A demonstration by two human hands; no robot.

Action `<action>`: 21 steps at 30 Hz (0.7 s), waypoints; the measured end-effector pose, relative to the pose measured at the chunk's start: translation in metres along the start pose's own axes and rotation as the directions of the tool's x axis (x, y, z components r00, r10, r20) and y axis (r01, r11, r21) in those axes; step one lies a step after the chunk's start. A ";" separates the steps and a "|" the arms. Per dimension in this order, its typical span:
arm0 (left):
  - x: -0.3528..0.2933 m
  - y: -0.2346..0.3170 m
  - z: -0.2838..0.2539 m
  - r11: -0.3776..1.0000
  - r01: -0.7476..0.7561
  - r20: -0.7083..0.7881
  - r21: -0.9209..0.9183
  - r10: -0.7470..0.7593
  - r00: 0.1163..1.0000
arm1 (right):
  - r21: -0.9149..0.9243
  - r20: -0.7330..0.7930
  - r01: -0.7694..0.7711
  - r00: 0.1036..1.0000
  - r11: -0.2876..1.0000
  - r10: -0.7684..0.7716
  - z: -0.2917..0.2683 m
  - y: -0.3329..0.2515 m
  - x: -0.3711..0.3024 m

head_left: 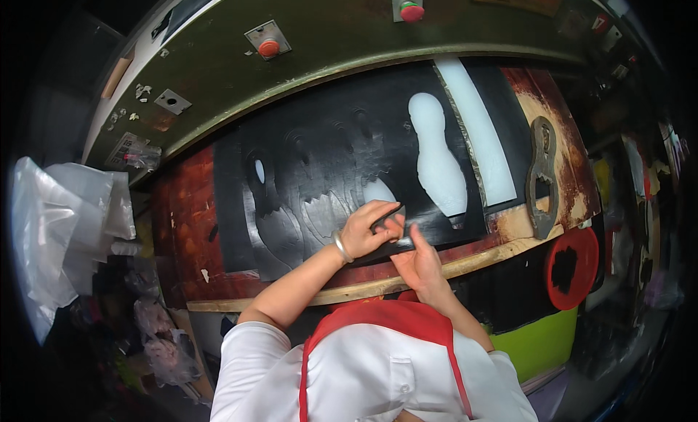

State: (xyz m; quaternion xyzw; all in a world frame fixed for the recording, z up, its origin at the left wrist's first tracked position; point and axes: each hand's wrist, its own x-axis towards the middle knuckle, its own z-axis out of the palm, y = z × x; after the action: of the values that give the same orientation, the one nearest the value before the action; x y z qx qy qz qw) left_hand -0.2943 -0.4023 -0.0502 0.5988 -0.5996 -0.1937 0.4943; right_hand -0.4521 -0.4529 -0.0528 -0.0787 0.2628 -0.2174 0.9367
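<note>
A dark, flat piece of sheet material is between my two hands, over the near edge of the table. My left hand has its fingers curled at the upper part of the piece. Below it, my right hand is turned palm up with the thumb raised and grips the piece's near end. The fingers partly hide its outline. Under and beyond the hands lies a black sheet with sole-shaped cut-outs, some showing white beneath. The clearest is a white sole-shaped opening.
A sole-shaped metal cutting die lies at the table's right end. A white strip shows beside the black sheet. The green machine beam spans the back, with a red push button. Plastic bags hang left; a red round container stands right.
</note>
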 end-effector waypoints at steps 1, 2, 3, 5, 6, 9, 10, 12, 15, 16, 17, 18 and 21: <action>0.005 0.001 0.000 0.969 0.242 0.028 -0.049 -0.241 0.970 | 0.030 -0.002 0.053 0.999 0.998 -0.053 -0.001 0.000 0.003; 0.015 0.002 -0.003 0.952 0.276 -0.060 -0.135 -0.286 0.956 | -0.107 -0.101 0.091 0.990 0.990 -0.101 -0.003 0.000 0.004; 0.024 0.003 -0.012 0.855 0.454 -0.109 -0.250 -0.491 0.865 | -0.231 -0.122 0.132 0.979 0.964 -0.164 -0.008 -0.001 0.006; 0.055 0.008 -0.046 0.706 0.539 -0.220 -0.459 -0.678 0.701 | -0.315 -0.192 0.191 0.947 0.930 -0.259 -0.022 -0.003 0.008; 0.072 0.010 -0.070 0.712 0.455 -0.320 -0.535 -0.669 0.671 | -0.311 -0.237 0.167 0.940 0.936 -0.247 -0.030 -0.004 0.008; 0.112 0.033 -0.145 0.824 0.137 -0.549 -0.550 -0.481 0.684 | -0.281 -0.319 0.137 0.920 0.950 -0.227 -0.049 -0.011 0.006; 0.121 0.043 -0.167 0.885 0.026 -0.619 -0.465 -0.345 0.705 | -0.287 -0.345 0.125 0.911 0.950 -0.225 -0.052 -0.013 0.007; 0.136 0.068 -0.210 0.939 0.034 -0.700 -0.342 -0.279 0.657 | -0.283 -0.374 0.081 0.908 0.956 -0.188 -0.054 -0.019 0.006; 0.141 0.094 -0.256 0.979 -0.001 -0.723 -0.205 -0.151 0.674 | -0.290 -0.336 0.089 0.923 0.953 -0.188 -0.046 -0.023 0.000; 0.137 0.098 -0.265 0.984 0.026 -0.698 -0.175 -0.143 0.701 | -0.277 -0.338 0.077 0.925 0.958 -0.172 -0.042 -0.021 -0.002; 0.133 0.099 -0.268 0.991 0.012 -0.633 -0.135 -0.096 0.768 | -0.251 -0.291 0.089 0.943 0.964 -0.163 -0.038 -0.017 -0.006; 0.126 0.093 -0.258 0.999 -0.050 -0.629 0.010 0.045 0.776 | -0.297 -0.243 0.069 0.959 0.952 -0.145 -0.035 -0.014 -0.010; 0.069 0.069 -0.198 0.776 -0.007 -0.251 0.630 0.213 0.944 | -0.284 -0.030 -0.010 1.000 0.959 0.002 -0.026 0.013 -0.016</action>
State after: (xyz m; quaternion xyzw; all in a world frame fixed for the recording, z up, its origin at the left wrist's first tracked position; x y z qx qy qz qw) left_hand -0.1535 -0.3793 0.1175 0.7140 -0.5794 0.1399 0.3674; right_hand -0.4737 -0.4347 -0.0707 -0.2081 0.3053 -0.1759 0.9124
